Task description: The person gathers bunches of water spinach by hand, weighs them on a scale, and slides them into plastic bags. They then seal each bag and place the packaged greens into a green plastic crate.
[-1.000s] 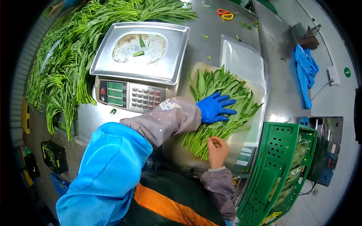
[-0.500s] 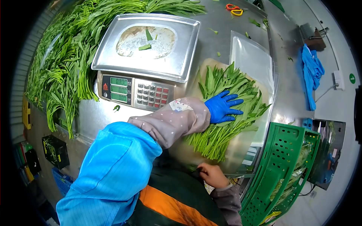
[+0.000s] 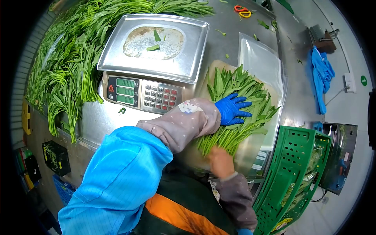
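Observation:
A bunch of water spinach lies on a beige board, leaves away from me and stems toward me. My left hand, in a blue glove, rests flat on the leaves with its fingers spread. My bare right hand is at the near ends of the stems, smeared by motion; its fingers are too blurred to read. Clear plastic bags lie flat beside and partly under the board.
A weighing scale with leaf scraps on its pan stands left of the bunch. More water spinach is heaped at far left. Scissors lie at the back. A green crate with bagged greens stands at right, below blue cloth.
My right hand has moved up from the table's near edge to the stem ends. My left hand stays spread on the leaves.

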Demonstrator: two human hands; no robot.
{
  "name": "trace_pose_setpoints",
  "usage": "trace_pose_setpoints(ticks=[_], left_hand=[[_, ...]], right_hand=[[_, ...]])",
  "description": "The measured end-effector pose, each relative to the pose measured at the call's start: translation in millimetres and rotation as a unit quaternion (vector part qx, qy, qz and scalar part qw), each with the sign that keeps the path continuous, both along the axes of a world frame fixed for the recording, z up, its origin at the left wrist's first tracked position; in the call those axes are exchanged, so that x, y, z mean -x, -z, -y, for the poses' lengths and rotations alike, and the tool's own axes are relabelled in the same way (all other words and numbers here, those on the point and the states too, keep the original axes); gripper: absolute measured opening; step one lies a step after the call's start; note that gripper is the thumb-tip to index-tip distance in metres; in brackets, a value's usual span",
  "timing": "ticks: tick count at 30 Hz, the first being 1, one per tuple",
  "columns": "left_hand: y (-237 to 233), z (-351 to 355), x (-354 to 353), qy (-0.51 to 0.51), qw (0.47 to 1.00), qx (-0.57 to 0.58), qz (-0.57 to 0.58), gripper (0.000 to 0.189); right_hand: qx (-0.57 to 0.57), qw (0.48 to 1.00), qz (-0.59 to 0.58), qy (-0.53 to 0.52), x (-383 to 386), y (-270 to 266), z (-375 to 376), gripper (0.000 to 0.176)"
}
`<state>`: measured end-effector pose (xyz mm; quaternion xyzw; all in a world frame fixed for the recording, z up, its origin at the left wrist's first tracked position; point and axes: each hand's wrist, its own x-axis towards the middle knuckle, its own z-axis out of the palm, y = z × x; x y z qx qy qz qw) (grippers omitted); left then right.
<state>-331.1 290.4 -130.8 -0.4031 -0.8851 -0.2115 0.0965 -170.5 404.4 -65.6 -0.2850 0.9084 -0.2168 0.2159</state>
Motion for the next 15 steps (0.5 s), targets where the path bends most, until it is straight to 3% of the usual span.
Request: trace_pose_setpoints(ticks=[2, 5, 9, 12, 15], left_hand=[[1.3, 0.4, 1.3, 0.0, 1.0, -0.006, -0.002, 0.04], [1.7, 0.9, -0.8, 0.002, 1.0, -0.003, 0.011, 0.04], [-6.2, 1.3, -0.1, 0.01, 0.999, 0.021, 0.025, 0.04], [-1.9, -0.6, 2.2, 0.006, 1.0, 0.011, 0.016, 0.04], [0.5, -0.7, 1.2, 0.002, 1.0, 0.002, 0.013, 0.041]], right_hand=[[0.153, 0.96, 0.2, -0.126, -15.5, -1.0, -17.3, 0.023], [0.194, 0.921, 0.258, 0.218, -15.5, -23.2, -15.1, 0.026], [0.09, 0.955, -0.024, 0.281, 8.3, -24.2, 13.1, 0.033], [0.132, 0.904, -0.048, 0.403, 4.5, -6.5, 1.2, 0.03], [0.115, 0.901, -0.064, 0.414, 4.3, 6.8, -8.5, 0.027]])
